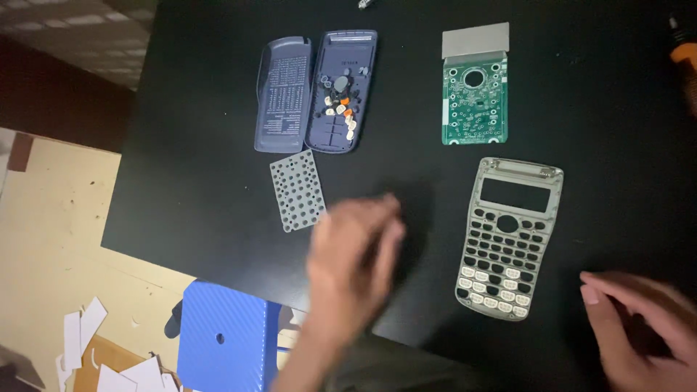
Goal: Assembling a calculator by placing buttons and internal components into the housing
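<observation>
table: a black table top (203, 109) carries all the calculator parts; its near edge runs on a slant from lower left toward the person
surroundings: a blue stool seat (225, 334) with a small hole sits just below the table edge; white paper scraps (94, 356) lie on the pale floor at lower left; an orange-tipped tool (682, 47) shows at the far right edge (mostly cut off)
far parts: a dark blue slide cover (282, 94) lies beside the dark blue back shell (341, 91), touching along their long sides; loose white and orange keys (341, 112) are heaped inside the back shell; a green circuit board (475, 98) with a grey display strip at its far end lies well to the right
near parts: a translucent rubber key mat (296, 190) lies just near of the shells, tilted a little; nothing lies between it and the left hand
left hand: left hand (352, 258) is blurred, raised over bare table between the key mat and the front panel, fingers together and pointing away from the person; whether it pinches anything i cannot tell
right hand: right hand (639, 327) lies at the lower right, fingers loosely spread and pointing left toward the front panel; holding nothing, not touching it
front panel: the grey front panel (508, 236) lies flat between the two hands, nearer the right; long axis runs away from the person, tilted slightly, display window at the far end, some pale keys in the nearest rows
</observation>
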